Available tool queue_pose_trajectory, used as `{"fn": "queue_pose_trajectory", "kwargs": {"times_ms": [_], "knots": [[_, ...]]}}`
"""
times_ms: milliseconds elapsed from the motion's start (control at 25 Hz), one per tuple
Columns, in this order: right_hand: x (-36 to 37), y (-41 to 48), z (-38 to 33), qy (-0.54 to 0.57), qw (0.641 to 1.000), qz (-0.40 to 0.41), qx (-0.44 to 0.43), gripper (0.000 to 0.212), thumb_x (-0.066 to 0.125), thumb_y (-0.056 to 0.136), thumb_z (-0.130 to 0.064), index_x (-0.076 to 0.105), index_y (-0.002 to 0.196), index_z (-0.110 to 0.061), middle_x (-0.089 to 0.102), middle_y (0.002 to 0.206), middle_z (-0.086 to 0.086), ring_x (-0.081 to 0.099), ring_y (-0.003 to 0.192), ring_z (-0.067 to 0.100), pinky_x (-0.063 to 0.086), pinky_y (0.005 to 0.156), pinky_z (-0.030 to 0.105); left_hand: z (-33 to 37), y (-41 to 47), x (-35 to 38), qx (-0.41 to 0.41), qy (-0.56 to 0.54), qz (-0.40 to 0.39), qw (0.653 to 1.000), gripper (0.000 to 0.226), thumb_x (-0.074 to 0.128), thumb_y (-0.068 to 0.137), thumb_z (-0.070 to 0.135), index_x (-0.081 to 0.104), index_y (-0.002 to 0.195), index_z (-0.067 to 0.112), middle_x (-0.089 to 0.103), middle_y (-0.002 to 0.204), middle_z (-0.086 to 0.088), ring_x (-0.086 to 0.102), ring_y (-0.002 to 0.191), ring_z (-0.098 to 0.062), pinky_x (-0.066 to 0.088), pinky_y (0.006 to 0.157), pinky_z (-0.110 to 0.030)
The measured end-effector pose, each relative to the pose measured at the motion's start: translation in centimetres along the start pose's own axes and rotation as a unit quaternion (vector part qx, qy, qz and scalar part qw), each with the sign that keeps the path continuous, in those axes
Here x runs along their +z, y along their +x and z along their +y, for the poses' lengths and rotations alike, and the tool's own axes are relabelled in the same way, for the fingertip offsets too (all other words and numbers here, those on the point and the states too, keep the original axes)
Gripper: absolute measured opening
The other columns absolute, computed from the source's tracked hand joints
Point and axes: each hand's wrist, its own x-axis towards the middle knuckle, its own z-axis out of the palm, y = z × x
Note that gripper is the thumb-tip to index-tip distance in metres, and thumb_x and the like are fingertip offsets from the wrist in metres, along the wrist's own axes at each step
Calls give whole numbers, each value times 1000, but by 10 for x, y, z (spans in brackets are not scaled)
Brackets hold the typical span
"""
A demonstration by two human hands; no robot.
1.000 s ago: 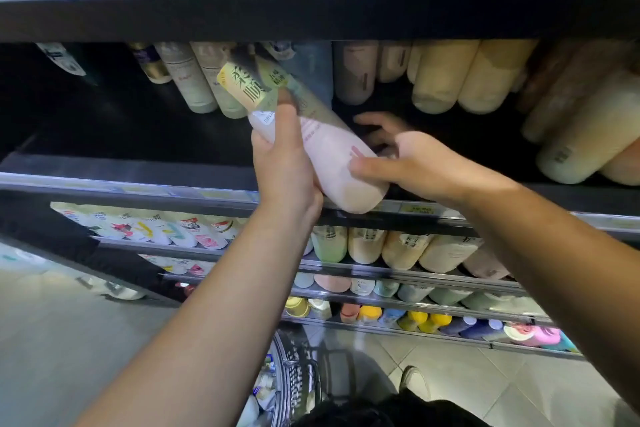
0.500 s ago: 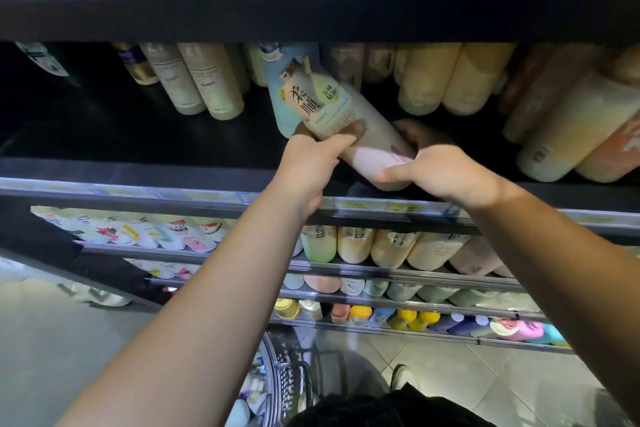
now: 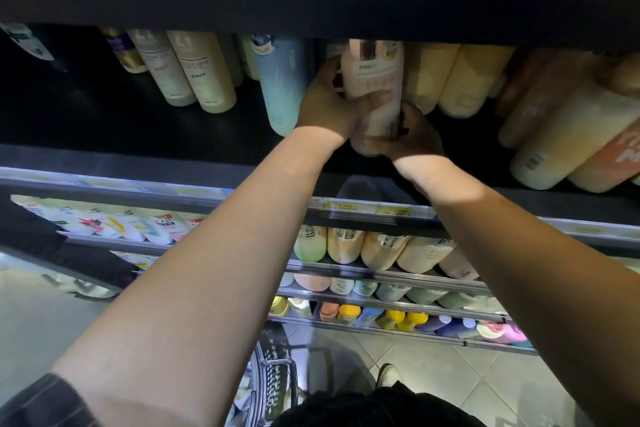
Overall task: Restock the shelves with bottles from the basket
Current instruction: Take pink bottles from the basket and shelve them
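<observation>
Pale pink plastic is filling both grips: the left grip is curling round the left side of the bottle, thumb lying across its front, while the right grip is wrapping its lower end from below. The bottle is standing nearly upright over the dark shelf, in the gap between a light blue bottle on the left and a row of yellow bottles on the right. It is looking stiff, smooth and probably full, so fairly heavy and a little slippery; holding it mid-body with support under the base is looking safest. Its cap is hiding behind the shelf edge above and its base under the right fingers, so I cannot tell whether it is touching the shelf. Its label is reading as a blur, and the basket by the feet is showing only partly, its contents unclear.
</observation>
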Motion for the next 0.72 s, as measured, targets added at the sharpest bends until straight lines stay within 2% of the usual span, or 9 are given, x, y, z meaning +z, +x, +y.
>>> {"fn": "queue_pose_trajectory", "kwargs": {"times_ms": [120, 240, 280, 360, 440, 480, 560, 640, 720], "knots": [[4, 5, 0, 3, 1000, 25, 16, 63, 82, 71, -26, 52, 126, -18, 60, 120, 0, 55, 114, 20, 49, 94, 38, -5, 13, 5, 36, 25, -16, 999, 65, 81, 78, 25, 51, 135, 17, 63, 127, 0, 57, 111, -12, 47, 90, -20], [6, 10, 1, 11, 999, 45, 15, 59, 81, 73, -23, 52, 124, -13, 58, 111, -4, 55, 108, 16, 44, 81, 25, -19, 20, 9, 18, 38, -47, 998, 60, 77, 83, 24, 53, 137, 14, 64, 128, 0, 59, 112, -11, 47, 87, -19], [7, 12, 2, 8, 999, 48, 11, 59, 80, 74, -23, 52, 124, -12, 58, 113, -2, 54, 106, 15, 43, 81, 22, -27, 19, 9, 4, 56, -46, 997, 55, 74, 85, 24, 55, 136, 14, 64, 128, 0, 59, 110, -11, 45, 84, -17], [12, 19, 1, -14, 998, 66, -5, 63, 81, 73, -27, 52, 126, -9, 60, 125, 4, 55, 113, 18, 46, 89, 27, -44, 19, 11, -39, 95, -22, 994, 39, 64, 92, 29, 62, 129, 14, 67, 122, -1, 61, 108, -14, 40, 81, -14], [16, 28, 3, -46, 994, 96, -9, 65, 82, 71, -26, 52, 126, -7, 59, 128, 9, 55, 118, 24, 47, 96, 35, -58, 19, 10, -106, 58, 12, 993, 31, 53, 96, 35, 69, 111, 13, 71, 114, -9, 63, 108, -25, 44, 90, -20], [17, 31, 4, -54, 993, 109, -4, 63, 82, 71, -24, 51, 123, -6, 59, 127, 11, 56, 116, 26, 47, 94, 34, -62, 20, 9, -136, 19, 21, 990, 29, 50, 95, 37, 70, 98, 16, 72, 110, -12, 64, 108, -30, 48, 97, -30], [20, 35, 7, -58, 989, 135, 12, 51, 80, 74, -23, 49, 110, -7, 60, 119, 12, 58, 109, 25, 44, 82, 28, -67, 24, 5, -152, -14, 25, 988, 26, 48, 94, 39, 65, 82, 24, 72, 106, -12, 65, 104, -33, 49, 100, -44], [21, 37, 8, -79, 986, 146, 16, 37, 76, 79, -25, 47, 98, -13, 62, 112, 10, 58, 103, 24, 37, 75, 24, -60, 19, 5, -145, -3, 5, 989, 24, 45, 98, 37, 65, 91, 26, 70, 111, -9, 64, 105, -30, 48, 101, -44], [23, 39, 9, -108, 985, 138, -4, 27, 71, 83, -28, 56, 99, -12, 64, 112, 10, 59, 105, 25, 38, 77, 23, -53, 16, 7, -136, 0, -13, 991, 30, 42, 101, 33, 65, 115, 22, 66, 122, -9, 60, 112, -29, 46, 104, -40]]}}
